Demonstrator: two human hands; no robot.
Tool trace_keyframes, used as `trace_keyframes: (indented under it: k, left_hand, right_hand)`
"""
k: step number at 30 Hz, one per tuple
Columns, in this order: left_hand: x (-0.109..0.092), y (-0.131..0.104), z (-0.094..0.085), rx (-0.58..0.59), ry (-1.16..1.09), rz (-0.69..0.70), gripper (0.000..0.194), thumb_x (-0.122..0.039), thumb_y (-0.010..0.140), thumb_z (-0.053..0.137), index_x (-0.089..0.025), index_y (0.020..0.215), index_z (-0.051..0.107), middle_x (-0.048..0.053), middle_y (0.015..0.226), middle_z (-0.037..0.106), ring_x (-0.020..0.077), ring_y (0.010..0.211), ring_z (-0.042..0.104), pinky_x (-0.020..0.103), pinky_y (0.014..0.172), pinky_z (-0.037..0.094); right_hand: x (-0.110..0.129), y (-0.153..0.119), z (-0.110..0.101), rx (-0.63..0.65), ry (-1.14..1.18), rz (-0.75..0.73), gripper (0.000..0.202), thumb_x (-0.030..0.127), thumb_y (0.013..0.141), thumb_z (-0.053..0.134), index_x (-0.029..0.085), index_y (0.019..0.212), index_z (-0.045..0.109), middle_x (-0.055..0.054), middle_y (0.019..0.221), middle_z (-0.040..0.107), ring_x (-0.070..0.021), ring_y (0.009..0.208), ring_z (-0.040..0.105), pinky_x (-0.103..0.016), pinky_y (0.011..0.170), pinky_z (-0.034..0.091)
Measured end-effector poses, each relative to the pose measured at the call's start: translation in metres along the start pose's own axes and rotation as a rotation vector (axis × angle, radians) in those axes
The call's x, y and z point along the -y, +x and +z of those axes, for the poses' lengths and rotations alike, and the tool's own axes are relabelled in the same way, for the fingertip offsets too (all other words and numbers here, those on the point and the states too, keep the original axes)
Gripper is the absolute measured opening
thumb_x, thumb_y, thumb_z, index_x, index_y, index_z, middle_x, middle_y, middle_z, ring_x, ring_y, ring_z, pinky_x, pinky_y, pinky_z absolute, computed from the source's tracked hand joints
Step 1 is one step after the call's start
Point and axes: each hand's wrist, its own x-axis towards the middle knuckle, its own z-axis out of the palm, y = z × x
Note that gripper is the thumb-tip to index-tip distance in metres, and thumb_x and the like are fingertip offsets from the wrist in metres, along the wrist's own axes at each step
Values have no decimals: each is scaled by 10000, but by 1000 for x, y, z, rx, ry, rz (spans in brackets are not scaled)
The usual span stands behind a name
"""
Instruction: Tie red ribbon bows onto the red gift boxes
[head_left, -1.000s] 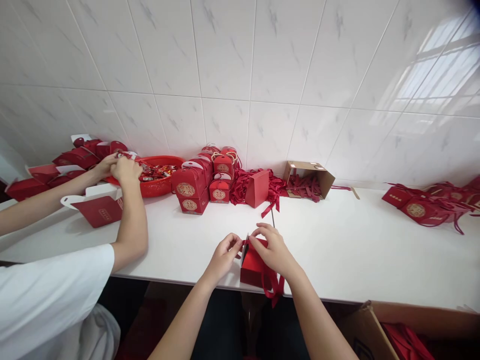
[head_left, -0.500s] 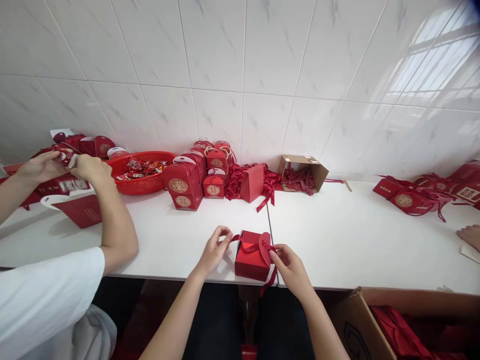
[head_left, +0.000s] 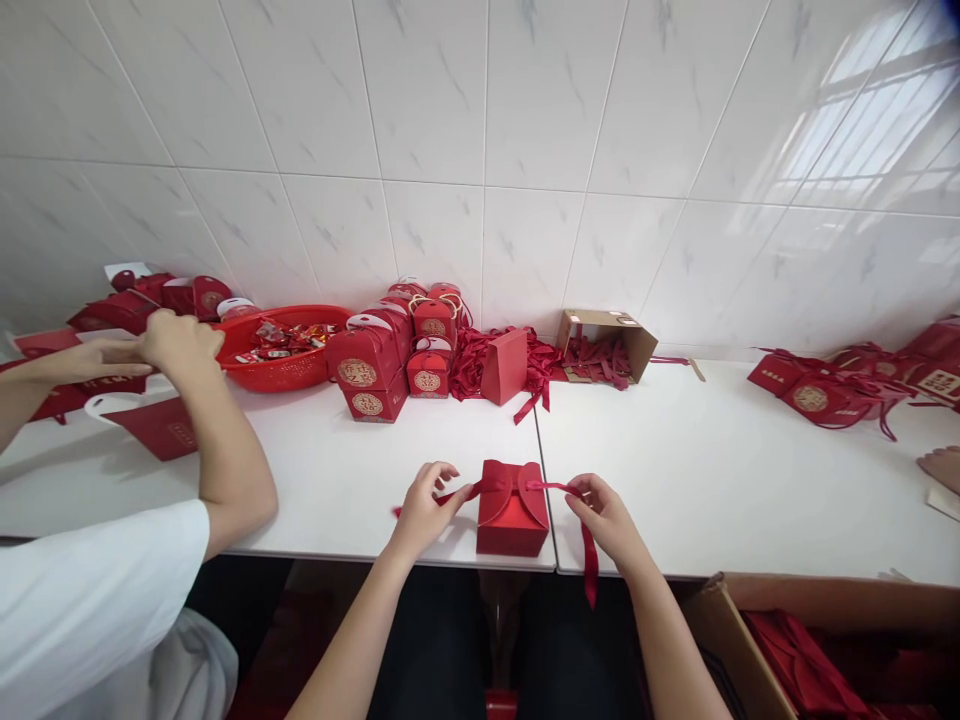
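A small red gift box stands on the white table near its front edge, its two rounded top flaps folded in toward each other. A red ribbon runs through the flaps and out to both sides. On the left side, my left hand pinches one end of it, with a short tail showing past the fingers. My right hand pinches the other end to the right of the box, and a longer tail hangs over the table's edge. Neither hand touches the box itself.
Behind are stacked red boxes, a ribbon pile, an upright red box and a cardboard box. A red basket holds sweets. A co-worker's arm is at left; an open carton is lower right.
Both flaps are now folded in, where one covered the top before. My right hand has moved right, drawing the ribbon straight out; my left hand has drawn its end leftward.
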Motion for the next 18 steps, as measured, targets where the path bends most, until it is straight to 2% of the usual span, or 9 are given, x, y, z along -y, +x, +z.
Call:
trace_keyframes:
  k: [2, 4, 6, 8, 10, 12, 14, 16, 18]
  left_hand:
    - [-2, -9, -4, -73, 44, -8, 249, -457, 786, 546, -210, 784, 578, 55, 876, 561, 221, 856, 535, 317, 734, 438]
    - [-7, -21, -7, -39, 68, -19, 286, -456, 831, 483, -216, 727, 600, 51, 802, 584, 219, 784, 560, 308, 689, 436]
    - [-13, -34, -8, 80, 74, -19, 331, -453, 838, 482, -225, 639, 615, 22, 654, 591, 193, 618, 559, 279, 581, 406]
    - [-19, -43, -7, 189, 74, -15, 328, -441, 829, 502, -236, 611, 637, -1, 551, 581, 180, 514, 538, 261, 511, 356]
    - [-22, -47, -4, 240, 80, -15, 281, -426, 835, 493, -256, 726, 690, -10, 514, 580, 185, 484, 538, 255, 492, 325]
    - [-22, -46, -2, 249, 78, -43, 283, -426, 846, 475, -275, 932, 699, -9, 550, 610, 199, 525, 572, 255, 512, 335]
    - [-18, -43, 0, 240, 63, -103, 356, -458, 844, 474, -267, 1084, 656, -6, 576, 624, 211, 570, 598, 261, 543, 363]
    - [-14, -39, 3, 222, 36, -161, 464, -497, 842, 467, -227, 1200, 588, 4, 622, 642, 217, 634, 623, 268, 588, 402]
    - [-11, -35, 8, 208, 11, -185, 544, -516, 869, 401, -196, 1298, 496, 26, 730, 671, 209, 679, 636, 270, 612, 425]
  right_hand:
    - [1, -6, -3, -87, -52, -21, 251, 335, 694, 609, 210, 900, 540, -48, 947, 551, -195, 807, 544, -336, 696, 449]
    - [4, -15, -2, -121, -93, -40, 216, 312, 683, 609, 216, 858, 527, -29, 867, 544, -199, 777, 540, -333, 672, 443]
    - [8, -25, 3, -24, -128, -50, 131, 319, 720, 589, 222, 758, 509, 24, 660, 492, -161, 602, 489, -291, 565, 402]
    - [11, -32, 9, 108, -175, -34, 149, 338, 753, 573, 228, 686, 498, 61, 521, 416, -130, 481, 403, -262, 489, 334]
    - [11, -33, 13, 83, -215, 19, 186, 356, 740, 592, 237, 651, 480, 76, 458, 382, -126, 436, 367, -258, 466, 296]
    - [9, -29, 12, -82, -221, 76, 226, 364, 720, 611, 249, 655, 427, 89, 432, 360, -133, 412, 368, -264, 465, 297]
    - [7, -25, 7, -206, -202, 109, 273, 387, 742, 589, 258, 683, 356, 88, 456, 385, -147, 418, 431, -275, 483, 344]
    - [6, -22, 3, -232, -129, 125, 304, 436, 779, 552, 257, 703, 318, 53, 555, 491, -163, 494, 544, -291, 540, 422]
    - [7, -22, 4, -182, -6, 154, 324, 486, 793, 533, 253, 710, 325, 8, 664, 565, -179, 609, 619, -306, 613, 475]
